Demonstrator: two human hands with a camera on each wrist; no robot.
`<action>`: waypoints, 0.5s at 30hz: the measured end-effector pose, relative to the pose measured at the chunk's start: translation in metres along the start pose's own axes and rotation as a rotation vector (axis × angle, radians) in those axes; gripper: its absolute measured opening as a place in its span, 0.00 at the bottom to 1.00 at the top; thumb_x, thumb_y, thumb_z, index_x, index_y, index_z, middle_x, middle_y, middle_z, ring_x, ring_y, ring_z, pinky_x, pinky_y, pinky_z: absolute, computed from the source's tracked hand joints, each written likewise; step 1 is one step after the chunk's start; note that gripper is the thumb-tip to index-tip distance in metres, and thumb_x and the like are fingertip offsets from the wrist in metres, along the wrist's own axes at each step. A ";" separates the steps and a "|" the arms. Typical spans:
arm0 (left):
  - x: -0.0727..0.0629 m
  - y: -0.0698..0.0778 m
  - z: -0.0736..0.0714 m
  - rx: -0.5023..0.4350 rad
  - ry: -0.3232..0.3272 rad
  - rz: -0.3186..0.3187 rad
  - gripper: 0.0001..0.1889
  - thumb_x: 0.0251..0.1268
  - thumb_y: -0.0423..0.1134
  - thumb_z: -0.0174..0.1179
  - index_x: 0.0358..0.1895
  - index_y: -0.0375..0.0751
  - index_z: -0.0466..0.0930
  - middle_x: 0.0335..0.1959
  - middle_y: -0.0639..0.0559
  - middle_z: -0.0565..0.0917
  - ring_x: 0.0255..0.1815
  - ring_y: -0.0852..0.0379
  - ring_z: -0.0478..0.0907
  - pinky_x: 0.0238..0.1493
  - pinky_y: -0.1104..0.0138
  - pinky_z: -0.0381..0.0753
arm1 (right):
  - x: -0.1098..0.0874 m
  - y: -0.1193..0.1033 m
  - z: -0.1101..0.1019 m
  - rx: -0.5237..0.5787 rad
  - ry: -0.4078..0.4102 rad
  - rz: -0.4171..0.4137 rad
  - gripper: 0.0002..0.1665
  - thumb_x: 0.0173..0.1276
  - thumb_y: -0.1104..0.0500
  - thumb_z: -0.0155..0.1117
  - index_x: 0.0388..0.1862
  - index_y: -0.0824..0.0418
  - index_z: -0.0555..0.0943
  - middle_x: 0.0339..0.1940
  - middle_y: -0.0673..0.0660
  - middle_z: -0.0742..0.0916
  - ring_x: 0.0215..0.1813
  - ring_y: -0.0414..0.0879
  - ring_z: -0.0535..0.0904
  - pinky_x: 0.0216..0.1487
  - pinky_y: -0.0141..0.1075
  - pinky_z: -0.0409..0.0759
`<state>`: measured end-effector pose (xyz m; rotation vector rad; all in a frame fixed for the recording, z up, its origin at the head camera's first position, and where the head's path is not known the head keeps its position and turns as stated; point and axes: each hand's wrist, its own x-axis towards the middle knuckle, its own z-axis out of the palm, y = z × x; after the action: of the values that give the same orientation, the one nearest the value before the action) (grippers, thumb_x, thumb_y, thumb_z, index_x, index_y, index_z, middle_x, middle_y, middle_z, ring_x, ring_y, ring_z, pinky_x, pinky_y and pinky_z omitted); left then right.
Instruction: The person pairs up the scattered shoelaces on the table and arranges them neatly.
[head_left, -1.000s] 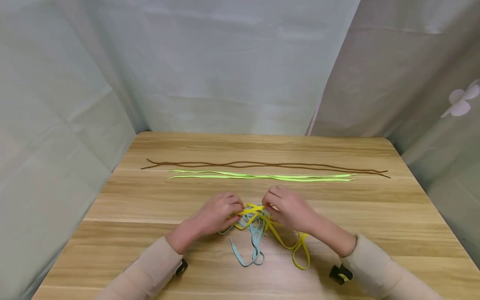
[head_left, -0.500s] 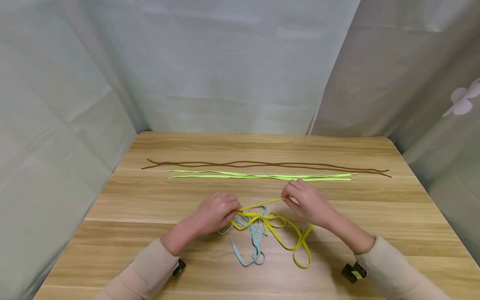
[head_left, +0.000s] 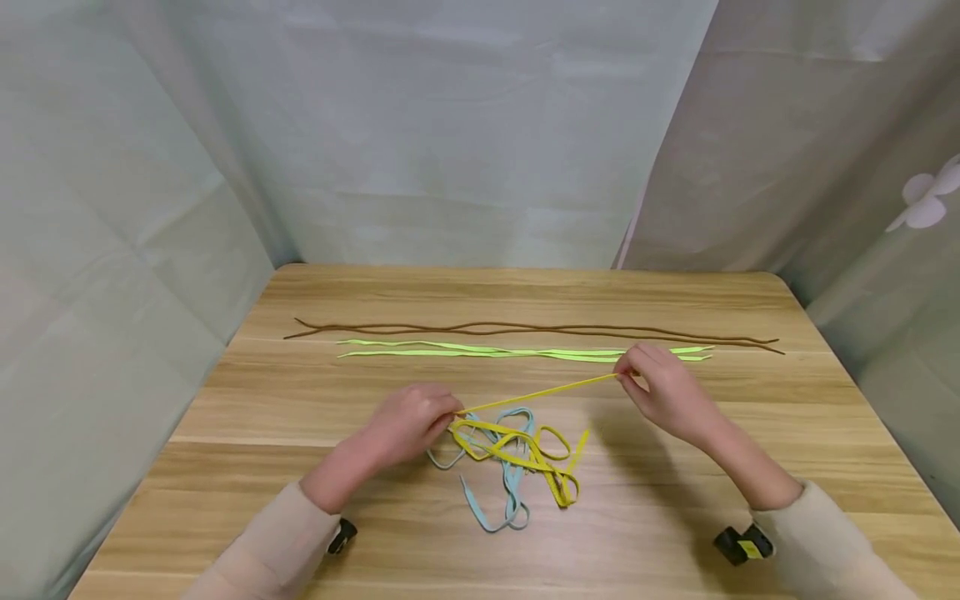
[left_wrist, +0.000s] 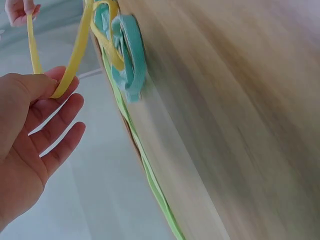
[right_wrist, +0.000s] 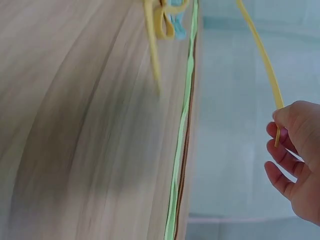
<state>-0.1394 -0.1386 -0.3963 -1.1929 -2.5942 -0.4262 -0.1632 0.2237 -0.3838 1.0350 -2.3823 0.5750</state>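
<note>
A flat yellow shoelace [head_left: 543,392] stretches in a straight slanting line between both hands. My left hand [head_left: 411,421] pinches it between thumb and forefinger; in the left wrist view the lace [left_wrist: 75,55] bends round at that pinch. My right hand [head_left: 667,392], higher and farther right, pinches the lace near its tip, and a short end [right_wrist: 277,136] pokes out below the thumb in the right wrist view. The rest of the yellow lace lies in loops over a tangled light blue shoelace [head_left: 512,479] on the table.
Behind the hands, two neon green shoelaces [head_left: 450,351] lie side by side across the wooden table [head_left: 247,467]. Two thin brown laces [head_left: 495,327] run parallel beyond them. Pale cloth [head_left: 450,133] hangs around the table's back and sides.
My right hand has moved right and away with the yellow lace, lengthening the taut stretch. My left hand has shifted slightly left. The yellow loops on the right have drawn in toward the tangle.
</note>
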 end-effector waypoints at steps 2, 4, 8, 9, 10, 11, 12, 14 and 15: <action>-0.003 -0.001 -0.002 0.004 0.003 -0.009 0.05 0.54 0.30 0.62 0.33 0.41 0.83 0.31 0.53 0.83 0.34 0.57 0.80 0.38 0.63 0.79 | -0.005 0.005 -0.004 -0.020 -0.011 0.027 0.07 0.57 0.68 0.64 0.31 0.61 0.75 0.29 0.50 0.80 0.33 0.42 0.75 0.34 0.37 0.75; -0.005 -0.002 -0.004 0.004 0.001 -0.016 0.05 0.54 0.31 0.62 0.34 0.41 0.84 0.31 0.53 0.84 0.34 0.56 0.81 0.38 0.63 0.79 | -0.010 0.009 -0.008 -0.041 -0.017 0.046 0.06 0.58 0.68 0.64 0.31 0.61 0.76 0.29 0.50 0.80 0.33 0.42 0.75 0.33 0.37 0.76; -0.008 -0.005 -0.007 0.001 -0.009 -0.029 0.05 0.55 0.30 0.61 0.34 0.41 0.84 0.32 0.53 0.84 0.35 0.56 0.82 0.37 0.63 0.80 | -0.019 0.016 -0.013 -0.070 -0.004 0.070 0.09 0.54 0.70 0.66 0.30 0.60 0.76 0.28 0.50 0.80 0.33 0.43 0.75 0.32 0.37 0.76; -0.009 -0.006 -0.007 0.000 -0.010 -0.031 0.06 0.55 0.30 0.61 0.35 0.40 0.84 0.32 0.53 0.84 0.35 0.56 0.82 0.37 0.63 0.80 | -0.021 0.017 -0.014 -0.076 0.004 0.074 0.10 0.53 0.71 0.67 0.30 0.61 0.76 0.27 0.51 0.80 0.32 0.43 0.75 0.32 0.37 0.75; -0.010 -0.006 -0.008 0.000 -0.009 -0.032 0.06 0.55 0.30 0.61 0.35 0.40 0.84 0.33 0.52 0.84 0.35 0.57 0.82 0.37 0.63 0.80 | -0.023 0.019 -0.016 -0.082 0.008 0.082 0.11 0.51 0.71 0.67 0.29 0.60 0.76 0.27 0.51 0.80 0.32 0.43 0.75 0.32 0.37 0.75; -0.011 -0.007 -0.010 0.000 -0.005 -0.034 0.06 0.55 0.29 0.61 0.35 0.40 0.84 0.33 0.52 0.85 0.35 0.57 0.82 0.37 0.63 0.80 | -0.024 0.020 -0.017 -0.086 0.014 0.087 0.12 0.50 0.72 0.68 0.29 0.61 0.76 0.26 0.51 0.80 0.32 0.43 0.75 0.31 0.38 0.75; -0.012 -0.008 -0.011 0.003 0.001 -0.033 0.06 0.54 0.29 0.61 0.35 0.40 0.84 0.33 0.52 0.85 0.35 0.57 0.82 0.36 0.64 0.80 | -0.026 0.022 -0.018 -0.090 0.019 0.095 0.14 0.46 0.74 0.69 0.28 0.61 0.76 0.26 0.51 0.80 0.31 0.43 0.75 0.31 0.38 0.75; -0.014 -0.010 -0.013 0.004 0.014 -0.037 0.07 0.53 0.28 0.61 0.35 0.40 0.84 0.32 0.53 0.85 0.33 0.58 0.82 0.34 0.65 0.80 | -0.029 0.025 -0.021 -0.105 0.016 0.116 0.15 0.45 0.74 0.70 0.28 0.61 0.76 0.25 0.52 0.80 0.31 0.44 0.76 0.30 0.38 0.75; -0.016 -0.011 -0.014 0.006 0.020 -0.041 0.07 0.53 0.28 0.61 0.35 0.40 0.84 0.31 0.53 0.84 0.33 0.58 0.82 0.33 0.65 0.80 | -0.031 0.026 -0.022 -0.114 0.015 0.128 0.15 0.45 0.74 0.70 0.28 0.61 0.77 0.25 0.52 0.80 0.30 0.44 0.76 0.30 0.39 0.75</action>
<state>-0.1363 -0.1613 -0.3906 -1.1296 -2.6046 -0.4357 -0.1586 0.2696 -0.3885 0.8316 -2.4496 0.4835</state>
